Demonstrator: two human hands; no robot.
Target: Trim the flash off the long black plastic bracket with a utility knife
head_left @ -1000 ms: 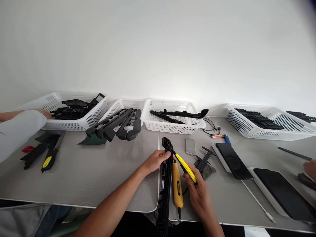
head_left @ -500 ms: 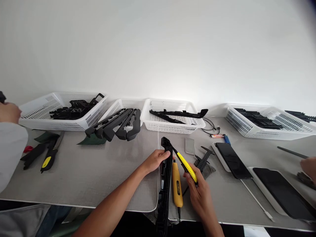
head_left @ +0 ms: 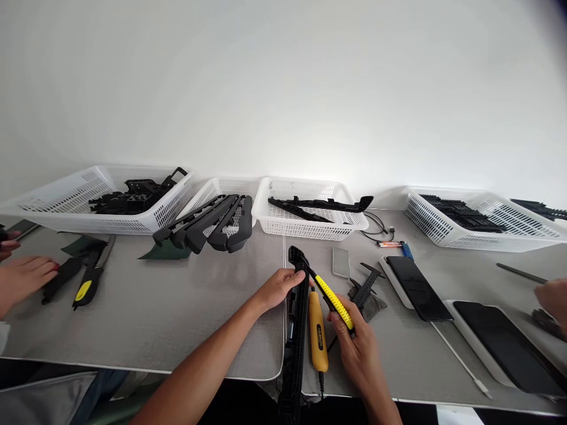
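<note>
My left hand (head_left: 279,289) is closed around the upper part of a long black plastic trim piece (head_left: 292,348), which hangs down past the table's front edge. In my right hand (head_left: 354,336) is a utility knife with a yellow ribbed handle (head_left: 332,295). Its tip end reaches the top of the trim piece; the blade itself is too small to make out. Just right of the trim piece lies a yellow corded pen-shaped tool (head_left: 318,336). Beyond my right hand are black calipers (head_left: 365,286), resting partly on a dark grey cloth.
White baskets (head_left: 310,230) with black plastic parts line the wall. Dark trim pieces (head_left: 212,221) lean over one basket. Phones (head_left: 419,286) and a white cable (head_left: 460,360) lie to the right. Co-workers' hands (head_left: 26,277) show at both sides, near a black-and-yellow tool (head_left: 88,286) on the left.
The knife has shifted slightly to the left against the top of the trim piece. At far left, a co-worker's hands have come down to the table beside the tools.
</note>
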